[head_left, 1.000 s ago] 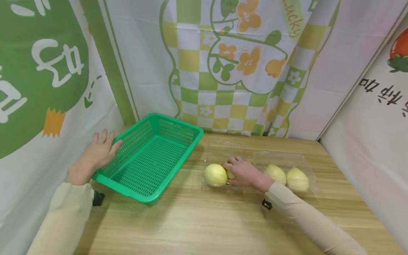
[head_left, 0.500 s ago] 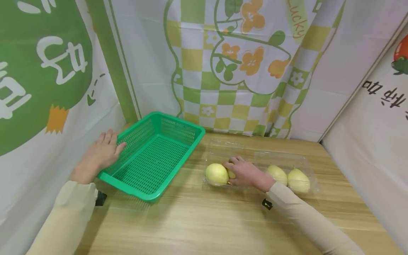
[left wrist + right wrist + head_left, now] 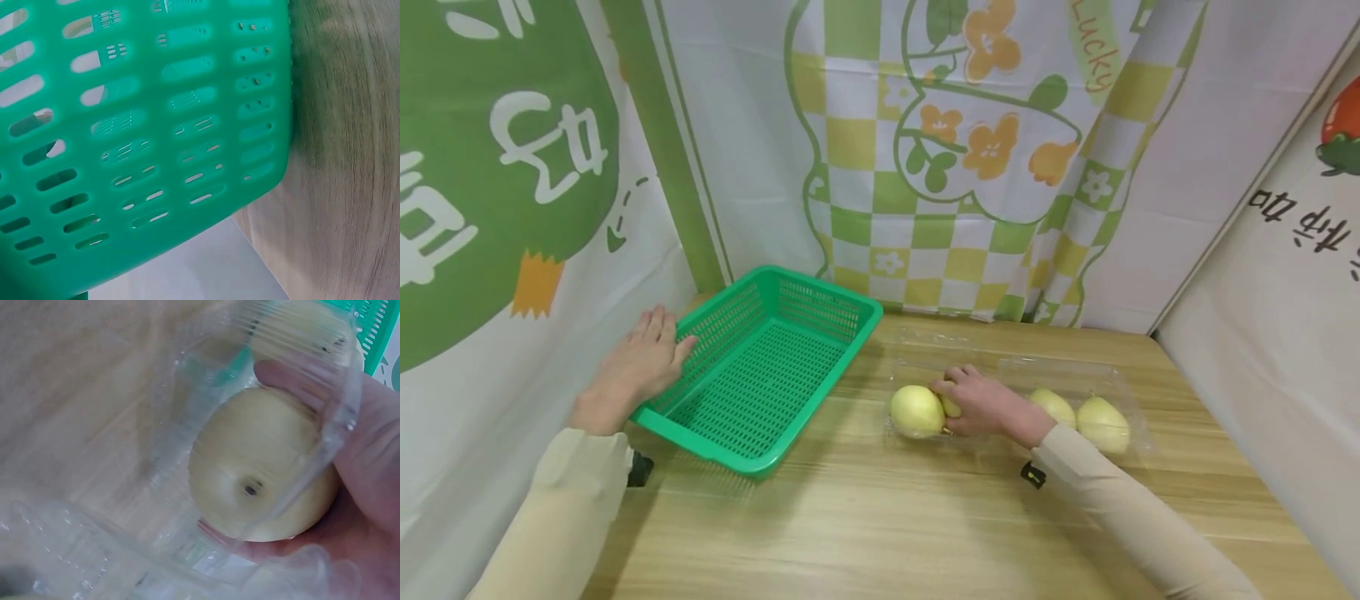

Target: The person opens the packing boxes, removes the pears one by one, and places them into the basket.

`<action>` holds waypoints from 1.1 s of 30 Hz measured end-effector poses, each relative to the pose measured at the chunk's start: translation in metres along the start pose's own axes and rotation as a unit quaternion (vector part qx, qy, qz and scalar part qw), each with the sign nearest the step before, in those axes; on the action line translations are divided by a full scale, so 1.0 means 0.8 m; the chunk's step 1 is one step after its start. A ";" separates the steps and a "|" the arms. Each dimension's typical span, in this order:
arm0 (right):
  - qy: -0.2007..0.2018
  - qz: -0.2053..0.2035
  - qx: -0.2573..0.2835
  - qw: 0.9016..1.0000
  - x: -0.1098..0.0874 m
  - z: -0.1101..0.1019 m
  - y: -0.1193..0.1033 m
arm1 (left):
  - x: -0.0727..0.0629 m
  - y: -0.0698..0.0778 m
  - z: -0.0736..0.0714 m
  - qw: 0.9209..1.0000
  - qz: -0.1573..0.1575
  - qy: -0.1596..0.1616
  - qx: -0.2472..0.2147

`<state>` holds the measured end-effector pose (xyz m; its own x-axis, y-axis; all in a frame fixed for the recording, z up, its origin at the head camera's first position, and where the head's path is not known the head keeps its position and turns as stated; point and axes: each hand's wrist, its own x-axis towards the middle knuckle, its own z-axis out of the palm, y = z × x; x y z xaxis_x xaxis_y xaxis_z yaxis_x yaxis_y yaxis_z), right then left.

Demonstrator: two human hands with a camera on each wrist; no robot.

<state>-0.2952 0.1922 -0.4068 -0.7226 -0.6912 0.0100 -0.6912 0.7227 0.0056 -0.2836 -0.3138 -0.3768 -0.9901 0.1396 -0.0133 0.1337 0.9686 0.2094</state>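
Pale yellow fruit (image 3: 244,450) is gripped by the right hand (image 3: 981,406), fingers curled round it amid clear plastic packaging (image 3: 1078,375) on the wooden counter (image 3: 880,525). Another fruit (image 3: 917,412) lies just left, two more fruits (image 3: 1103,425) to the right. The left hand (image 3: 643,358), fingers straight, is beside the green basket (image 3: 805,417); whether it touches is unclear.

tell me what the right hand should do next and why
Probably lift the gripped pear up out of the clear plastic container: the right hand curls round it, and the green plastic basket nearby holds no fruit.
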 end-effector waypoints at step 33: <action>0.005 0.017 -0.044 0.999 0.011 -0.066 0.008 | 0.000 -0.001 0.002 1.000 0.002 0.000 0.001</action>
<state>-0.3050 0.1907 -0.3538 -0.7448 -0.6669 0.0217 -0.6627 0.7431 0.0925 -0.2838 -0.3144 -0.3782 -0.9896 0.1431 -0.0135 0.1372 0.9685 0.2080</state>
